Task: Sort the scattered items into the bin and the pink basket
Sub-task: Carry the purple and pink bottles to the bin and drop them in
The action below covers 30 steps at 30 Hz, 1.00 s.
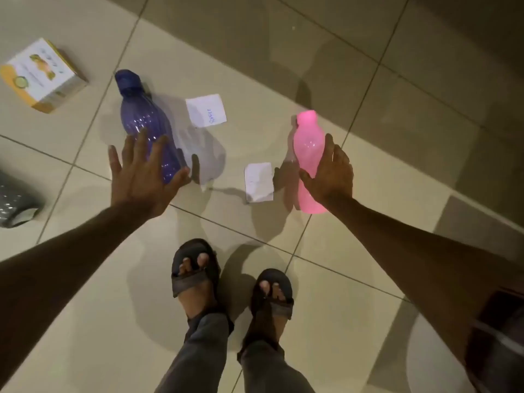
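Note:
A purple bottle [143,117] lies on the tiled floor, cap pointing away. My left hand [141,174] hovers over its lower end with fingers spread, holding nothing. A pink bottle [307,154] lies to the right, cap also pointing away. My right hand [330,173] is over its right side, fingers apart, thumb across the bottle; whether it touches is unclear. Two white paper scraps lie between the bottles, one with writing [206,110] and one smaller [258,181]. A yellow and white box [42,76] sits at the far left.
A grey perforated container [17,202] shows at the left edge. My two feet in dark sandals [195,275] stand just below the bottles. The floor is glossy beige tile with dark grout lines. No pink basket is in view.

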Tool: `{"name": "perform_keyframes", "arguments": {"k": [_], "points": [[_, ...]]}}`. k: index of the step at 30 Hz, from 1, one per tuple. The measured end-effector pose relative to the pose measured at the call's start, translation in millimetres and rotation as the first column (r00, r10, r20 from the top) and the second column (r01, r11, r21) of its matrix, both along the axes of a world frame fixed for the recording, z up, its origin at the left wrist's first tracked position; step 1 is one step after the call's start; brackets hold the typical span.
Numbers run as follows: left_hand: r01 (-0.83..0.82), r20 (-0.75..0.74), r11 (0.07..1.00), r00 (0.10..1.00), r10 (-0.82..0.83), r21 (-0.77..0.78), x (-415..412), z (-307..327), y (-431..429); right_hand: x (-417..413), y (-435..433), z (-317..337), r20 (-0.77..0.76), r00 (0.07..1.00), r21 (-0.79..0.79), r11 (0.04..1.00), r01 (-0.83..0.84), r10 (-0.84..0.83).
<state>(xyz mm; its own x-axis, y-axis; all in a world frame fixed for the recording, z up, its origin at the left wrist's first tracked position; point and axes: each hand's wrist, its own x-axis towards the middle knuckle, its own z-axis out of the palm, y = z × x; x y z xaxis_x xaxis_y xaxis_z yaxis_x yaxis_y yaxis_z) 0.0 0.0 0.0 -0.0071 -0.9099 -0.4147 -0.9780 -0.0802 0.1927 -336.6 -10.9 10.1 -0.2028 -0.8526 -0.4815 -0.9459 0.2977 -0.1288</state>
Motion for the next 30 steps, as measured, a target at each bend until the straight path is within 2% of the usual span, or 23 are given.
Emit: {"name": "perform_keyframes", "arguments": {"k": [3, 10, 14, 17, 24, 30], "points": [[0.008, 0.026, 0.998, 1.0, -0.006, -0.07, 14, -26, -9, 1, -4, -32, 0.025, 0.995, -0.032, 0.995, 0.094, -0.093], [-0.073, 0.015, 0.994, 0.997, 0.075, -0.081, 31, -65, -19, -1, -7, -78, 0.147, 0.936, 0.063, 0.947, 0.315, -0.321], [-0.127, -0.004, 0.988, 0.992, 0.127, -0.085, 34, -73, -17, 0, -10, -81, 0.156, 0.929, 0.028, 0.942, 0.335, -0.335], [-0.242, -0.047, 0.97, 0.97, 0.24, -0.038, 30, -70, -18, 3, -12, -73, 0.18, 0.929, -0.021, 0.943, 0.333, -0.324], [-0.53, -0.22, 0.839, 0.81, 0.544, 0.122, 19, -74, -53, 26, -46, -66, 0.259, 0.94, -0.041, 0.97, 0.24, -0.222], [-0.741, -0.297, 0.623, 0.554, 0.777, 0.249, 9, -101, -63, 44, -71, -77, 0.298, 0.942, -0.039, 0.984, 0.172, -0.153]]}}
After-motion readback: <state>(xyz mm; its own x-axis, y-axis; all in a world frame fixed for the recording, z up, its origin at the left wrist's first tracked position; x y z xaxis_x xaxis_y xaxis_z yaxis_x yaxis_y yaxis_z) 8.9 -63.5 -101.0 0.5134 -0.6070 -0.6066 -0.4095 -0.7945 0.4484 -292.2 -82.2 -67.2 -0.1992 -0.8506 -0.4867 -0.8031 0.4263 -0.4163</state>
